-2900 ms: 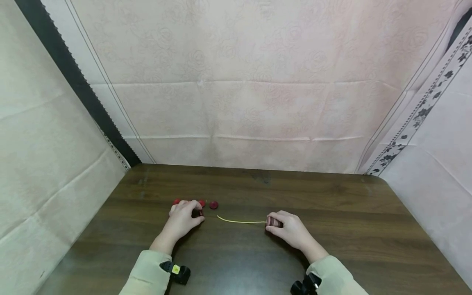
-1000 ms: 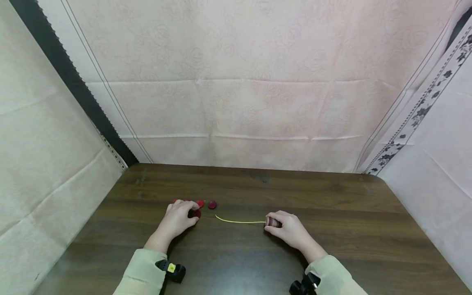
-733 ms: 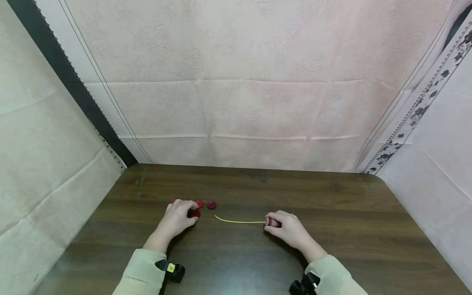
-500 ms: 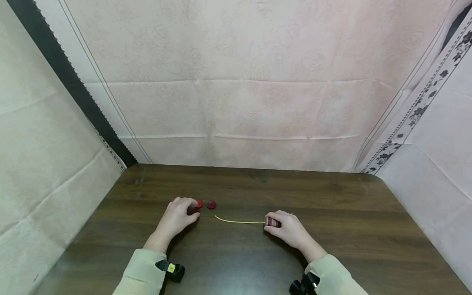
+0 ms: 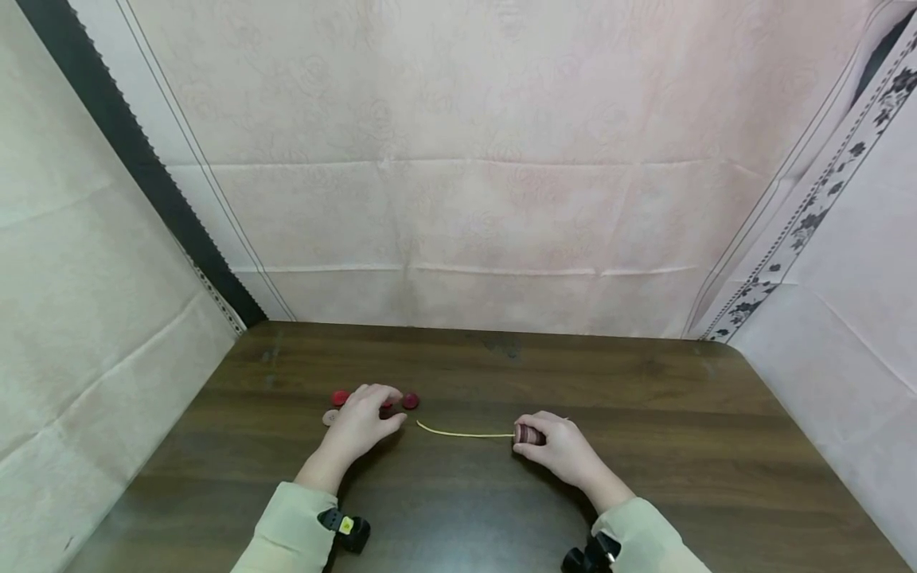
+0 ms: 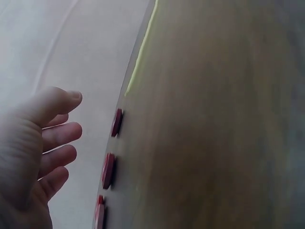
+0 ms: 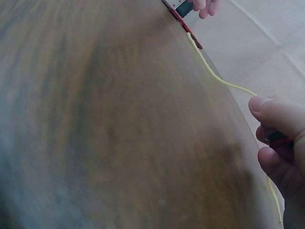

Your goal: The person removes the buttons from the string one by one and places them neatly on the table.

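My left hand [image 5: 358, 426] hovers over several small red button-like discs, thumb and fingers apart. The left wrist view shows that hand [image 6: 33, 138] with relaxed fingers and nothing between them, beside a row of thick discs [image 6: 108, 170]. A dark red disc [image 5: 411, 400] lies just right of its fingertips; a red disc [image 5: 340, 397] and a pale disc [image 5: 329, 417] are to its left. My right hand [image 5: 562, 450] grips a stack of reddish discs [image 5: 528, 434] threaded on a yellow cord [image 5: 466, 434]. The cord's free end stretches left; fingers partly hide the stack.
The brown wooden table [image 5: 458, 509] has its far edge against a pale cloth backdrop [image 5: 458, 207]. Cloth walls also flank it on the left [image 5: 107, 358] and right [image 5: 838, 382]. A black camera [image 5: 354, 535] is strapped at the left wrist.
My left hand has shifted right, uncovering a red and a pale disc at its left. The red disc between its fingertips a second ago no longer shows there. The right hand stays put.
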Available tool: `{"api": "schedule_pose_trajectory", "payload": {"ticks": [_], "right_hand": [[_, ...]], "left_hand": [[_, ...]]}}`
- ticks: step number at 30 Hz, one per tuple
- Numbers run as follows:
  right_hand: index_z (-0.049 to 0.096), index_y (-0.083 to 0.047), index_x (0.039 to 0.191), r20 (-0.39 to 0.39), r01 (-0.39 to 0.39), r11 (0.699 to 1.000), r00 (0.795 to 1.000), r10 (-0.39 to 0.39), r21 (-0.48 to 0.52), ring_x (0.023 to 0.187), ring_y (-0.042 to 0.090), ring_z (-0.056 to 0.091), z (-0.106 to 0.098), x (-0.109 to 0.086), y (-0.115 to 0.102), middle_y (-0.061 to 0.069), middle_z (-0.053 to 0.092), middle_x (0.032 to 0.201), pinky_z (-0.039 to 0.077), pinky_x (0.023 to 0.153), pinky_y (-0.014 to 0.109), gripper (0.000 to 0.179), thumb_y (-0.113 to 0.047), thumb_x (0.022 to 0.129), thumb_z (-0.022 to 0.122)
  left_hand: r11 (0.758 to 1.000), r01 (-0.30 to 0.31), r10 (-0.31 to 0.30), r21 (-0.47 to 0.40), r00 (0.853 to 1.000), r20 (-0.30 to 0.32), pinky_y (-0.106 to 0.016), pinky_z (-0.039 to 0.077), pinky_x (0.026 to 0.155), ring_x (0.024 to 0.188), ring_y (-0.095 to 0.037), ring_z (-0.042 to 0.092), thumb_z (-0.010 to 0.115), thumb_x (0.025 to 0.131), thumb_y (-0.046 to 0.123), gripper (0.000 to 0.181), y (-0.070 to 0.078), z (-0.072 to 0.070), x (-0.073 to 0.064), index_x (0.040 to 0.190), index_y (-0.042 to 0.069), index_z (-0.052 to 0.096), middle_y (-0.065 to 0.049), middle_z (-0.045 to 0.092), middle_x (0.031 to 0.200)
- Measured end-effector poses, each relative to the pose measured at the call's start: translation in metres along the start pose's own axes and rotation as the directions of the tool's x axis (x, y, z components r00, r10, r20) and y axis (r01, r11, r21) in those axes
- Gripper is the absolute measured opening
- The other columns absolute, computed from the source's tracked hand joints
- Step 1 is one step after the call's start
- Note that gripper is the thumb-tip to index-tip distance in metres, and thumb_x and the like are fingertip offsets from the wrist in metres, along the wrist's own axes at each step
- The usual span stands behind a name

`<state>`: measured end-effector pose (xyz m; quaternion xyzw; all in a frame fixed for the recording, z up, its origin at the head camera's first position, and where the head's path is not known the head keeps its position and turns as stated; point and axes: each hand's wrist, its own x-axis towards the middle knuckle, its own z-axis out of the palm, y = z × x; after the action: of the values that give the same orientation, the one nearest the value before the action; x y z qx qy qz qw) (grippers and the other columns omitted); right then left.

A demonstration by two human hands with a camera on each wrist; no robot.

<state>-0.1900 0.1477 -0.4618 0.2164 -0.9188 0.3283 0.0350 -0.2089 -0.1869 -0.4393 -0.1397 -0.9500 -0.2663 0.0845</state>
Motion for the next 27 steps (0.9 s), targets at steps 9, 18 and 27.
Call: {"api": "schedule_pose_trajectory", "payload": {"ticks": [9,18,27], "right_hand": [[0.067,-0.020,0.103,-0.001,0.000,1.000,1.000,0.000,-0.004,0.072,0.007,0.047,0.001,0.000,0.001,-0.015,0.052,0.085,0.042,0.065,0.025,0.022,-0.025,0.082,0.073],[0.067,-0.019,0.104,0.007,0.014,1.000,1.000,-0.014,0.013,0.072,0.007,0.047,0.000,0.000,0.000,-0.015,0.052,0.084,0.042,0.065,0.024,0.022,-0.024,0.083,0.072],[0.067,-0.018,0.102,0.006,0.017,1.000,1.000,-0.018,0.021,0.071,0.006,0.047,0.001,0.001,0.001,-0.014,0.052,0.082,0.042,0.064,0.024,0.020,-0.024,0.083,0.072]], "left_hand": [[0.995,-0.057,0.059,-0.079,0.998,0.023,-0.038,0.048,0.081,0.096,-0.019,0.055,0.074,0.080,0.018,0.023,0.011,0.007,0.003,0.101,0.011,0.068,0.002,0.063,0.098],[0.992,-0.073,0.078,-0.099,0.996,0.049,-0.036,0.048,0.079,0.091,-0.016,0.056,0.073,0.082,0.020,0.025,0.022,0.016,0.010,0.104,0.010,0.066,0.003,0.061,0.095],[0.981,-0.088,0.109,-0.175,0.988,0.112,-0.036,0.049,0.079,0.090,-0.015,0.059,0.071,0.083,0.025,0.032,0.032,0.027,0.014,0.110,0.009,0.064,0.002,0.062,0.098]]}}
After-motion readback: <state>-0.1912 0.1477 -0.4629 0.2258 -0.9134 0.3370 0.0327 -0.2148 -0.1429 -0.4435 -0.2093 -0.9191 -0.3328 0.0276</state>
